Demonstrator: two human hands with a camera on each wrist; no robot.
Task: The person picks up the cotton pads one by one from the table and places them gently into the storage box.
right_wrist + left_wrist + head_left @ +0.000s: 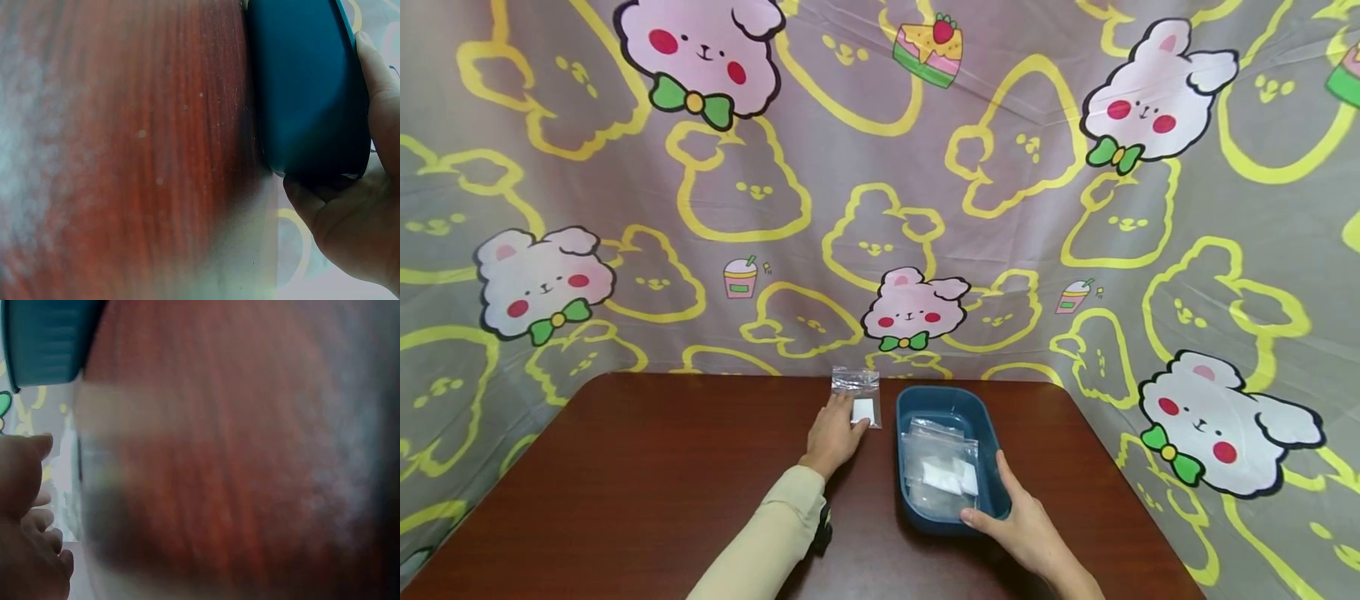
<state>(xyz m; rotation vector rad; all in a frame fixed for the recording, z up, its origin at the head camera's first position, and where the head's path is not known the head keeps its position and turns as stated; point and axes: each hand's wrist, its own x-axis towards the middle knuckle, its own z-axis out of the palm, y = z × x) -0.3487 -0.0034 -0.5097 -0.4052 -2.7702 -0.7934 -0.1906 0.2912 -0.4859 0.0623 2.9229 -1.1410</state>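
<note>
My left hand point(835, 437) lies at a small clear zip bag point(867, 383) near the table's back edge, with fingers over its left side and thumb at its lower part. Inside that bag is a white square piece point(863, 410). With my right hand point(1026, 521) I hold a dark blue plastic bin point(949, 398) by its near right corner, thumb at the front rim and fingers along the right side. Several clear zip bags point(928, 500) with white pieces lie piled in the bin. In the right wrist view the hand spans the corner of the bin point(309, 81).
The dark red-brown wooden table point(647, 492) has its back edge against a hanging cloth point(820, 250) printed with cartoon rabbits. The cloth also surrounds the table on the left and right sides. The bin stands right of the single bag.
</note>
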